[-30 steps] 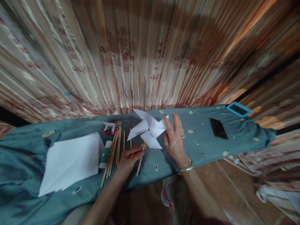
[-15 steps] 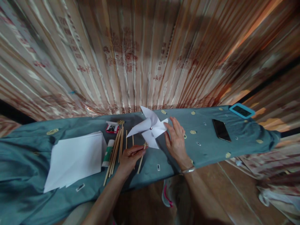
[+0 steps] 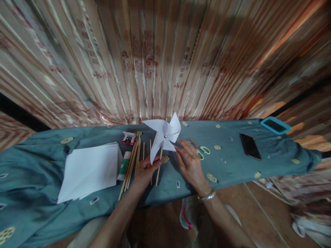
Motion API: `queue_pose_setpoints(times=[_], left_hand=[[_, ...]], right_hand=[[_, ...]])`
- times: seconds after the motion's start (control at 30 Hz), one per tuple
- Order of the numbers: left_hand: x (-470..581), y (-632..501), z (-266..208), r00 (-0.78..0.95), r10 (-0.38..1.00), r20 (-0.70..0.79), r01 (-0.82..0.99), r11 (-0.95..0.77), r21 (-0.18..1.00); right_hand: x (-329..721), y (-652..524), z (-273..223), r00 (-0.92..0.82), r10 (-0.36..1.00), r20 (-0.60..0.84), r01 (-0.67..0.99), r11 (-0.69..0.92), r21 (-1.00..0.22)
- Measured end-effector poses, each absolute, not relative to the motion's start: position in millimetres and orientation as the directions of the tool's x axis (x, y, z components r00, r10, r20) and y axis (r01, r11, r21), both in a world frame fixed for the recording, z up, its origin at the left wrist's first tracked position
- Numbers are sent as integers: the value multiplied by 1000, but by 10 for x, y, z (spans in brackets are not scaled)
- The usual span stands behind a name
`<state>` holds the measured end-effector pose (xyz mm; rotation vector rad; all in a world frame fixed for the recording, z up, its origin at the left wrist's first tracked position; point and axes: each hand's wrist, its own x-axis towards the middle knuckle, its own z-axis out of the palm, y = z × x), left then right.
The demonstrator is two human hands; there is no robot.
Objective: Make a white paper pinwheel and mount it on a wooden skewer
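A white paper pinwheel (image 3: 161, 128), pinned at its centre by a shiny round-headed pin, stands out over the table on a thin wooden stick (image 3: 157, 175). My left hand (image 3: 143, 171) pinches that stick below the blades; one long blade hangs down in front of the fingers. Just right of the lowest blades is my right hand (image 3: 190, 166), fingers bent and apart, with nothing seen in it. Its fingertips are close to a blade tip; whether they touch it I cannot tell. Scissors (image 3: 204, 150) with green handles lie behind the right hand, partly hidden by it.
To the left lie a stack of white paper (image 3: 90, 170), a green-and-white glue stick (image 3: 124, 166), several wooden sticks (image 3: 130, 168) and a small red box (image 3: 128, 138) of pins. A black phone (image 3: 250, 146) and a blue-framed device (image 3: 275, 125) are at the right. A curtain (image 3: 165, 69) hangs behind.
The pinwheel's blades have turned about the pin, and its stick now shows below them. My right hand has come slightly lower and off the blade, uncovering the scissors. The camera view has shifted a little.
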<state>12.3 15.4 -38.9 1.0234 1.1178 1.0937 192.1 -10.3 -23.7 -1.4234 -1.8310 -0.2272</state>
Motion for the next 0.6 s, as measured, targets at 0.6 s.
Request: queue_pose_setpoints(times=[0.6], left_hand=[[86, 219, -473, 168, 983, -69, -90, 85, 992]], right_hand=[[1890, -278, 57, -106, 649, 753, 838, 467, -284]])
